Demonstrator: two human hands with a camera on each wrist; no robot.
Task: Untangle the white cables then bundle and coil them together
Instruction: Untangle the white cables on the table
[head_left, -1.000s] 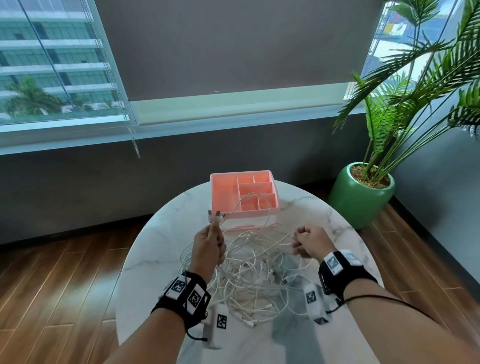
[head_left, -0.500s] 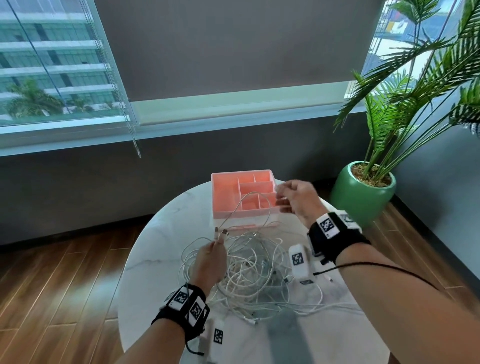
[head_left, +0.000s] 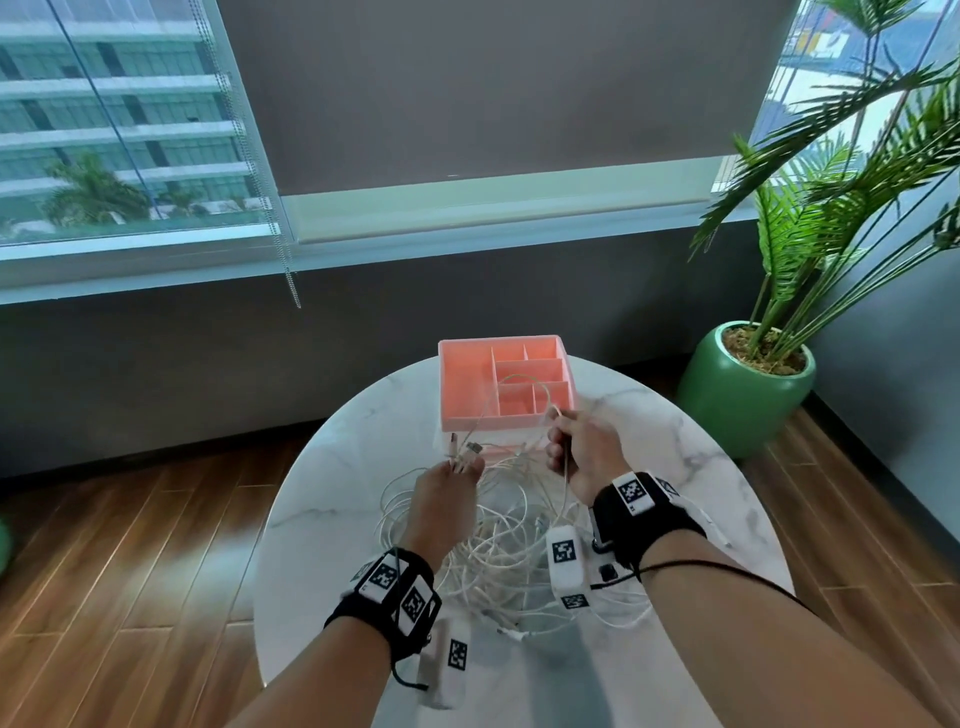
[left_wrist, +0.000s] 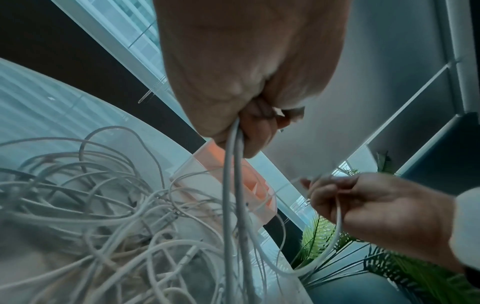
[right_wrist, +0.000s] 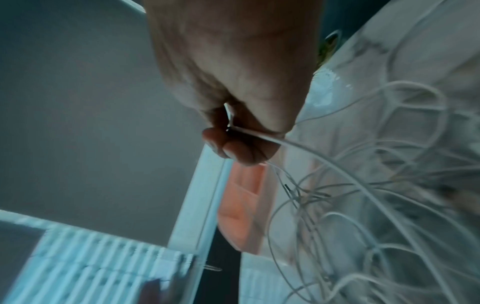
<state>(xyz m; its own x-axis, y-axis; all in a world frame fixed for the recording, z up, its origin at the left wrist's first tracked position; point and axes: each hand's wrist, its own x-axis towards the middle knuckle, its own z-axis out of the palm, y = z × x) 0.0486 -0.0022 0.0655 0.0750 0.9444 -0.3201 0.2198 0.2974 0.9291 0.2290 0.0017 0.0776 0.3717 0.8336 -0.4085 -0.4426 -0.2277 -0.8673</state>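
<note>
A tangle of thin white cables (head_left: 498, 551) (left_wrist: 85, 216) (right_wrist: 376, 195) lies on the round marble table (head_left: 332, 493). My left hand (head_left: 447, 499) (left_wrist: 249, 123) is raised over the heap and pinches several cable ends, with metal plugs (head_left: 465, 451) sticking up past its fingers. My right hand (head_left: 582, 452) (left_wrist: 345, 201) (right_wrist: 239, 142) is to its right, near the pink tray, fingers curled round one white cable. That cable loops up over the tray between the two hands.
A pink divided organiser tray (head_left: 506, 382) stands at the table's far side, just beyond the hands. A green potted palm (head_left: 748, 384) is on the wood floor to the right. A window sill and blinds run behind.
My right hand rose from the heap up toward the tray with a cable, then came back down a little toward me. The left hand stayed over the heap, still holding the plug ends.
</note>
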